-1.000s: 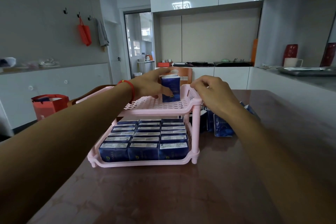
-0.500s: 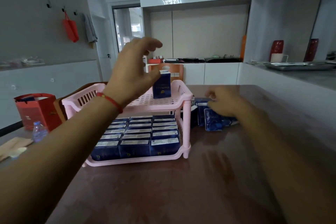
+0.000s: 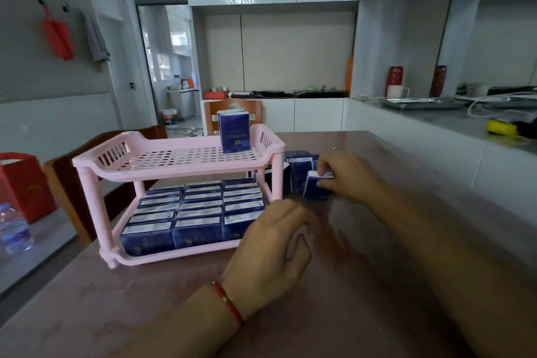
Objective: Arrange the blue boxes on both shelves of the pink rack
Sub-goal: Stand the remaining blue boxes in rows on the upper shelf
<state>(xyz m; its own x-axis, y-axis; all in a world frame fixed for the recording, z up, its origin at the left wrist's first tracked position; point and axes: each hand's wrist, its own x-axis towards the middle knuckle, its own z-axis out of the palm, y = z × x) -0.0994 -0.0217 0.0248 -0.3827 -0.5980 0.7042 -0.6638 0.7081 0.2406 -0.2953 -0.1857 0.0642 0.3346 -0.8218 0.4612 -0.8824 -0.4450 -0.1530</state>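
The pink rack point(image 3: 93, 167) stands on the brown table. Its lower shelf is packed with several blue boxes point(image 3: 189, 212) in rows. One blue box point(image 3: 234, 135) stands upright alone at the back right of the top shelf. More loose blue boxes point(image 3: 299, 167) sit on the table just right of the rack. My right hand point(image 3: 348, 177) grips one of them, a tilted blue box point(image 3: 313, 190). My left hand point(image 3: 276, 244) hovers in front of the rack's right end, fingers loosely curled, holding nothing.
A wooden chair point(image 3: 69, 180) stands left of the table and another chair point(image 3: 232, 110) behind the rack. A red bag point(image 3: 23, 186) and a water bottle point(image 3: 13, 229) are at the far left. A grey counter point(image 3: 453, 122) runs along the right.
My left hand let go of the box on the top shelf and dropped down to the front of the rack. My right hand went to the loose pile and took hold of a box.
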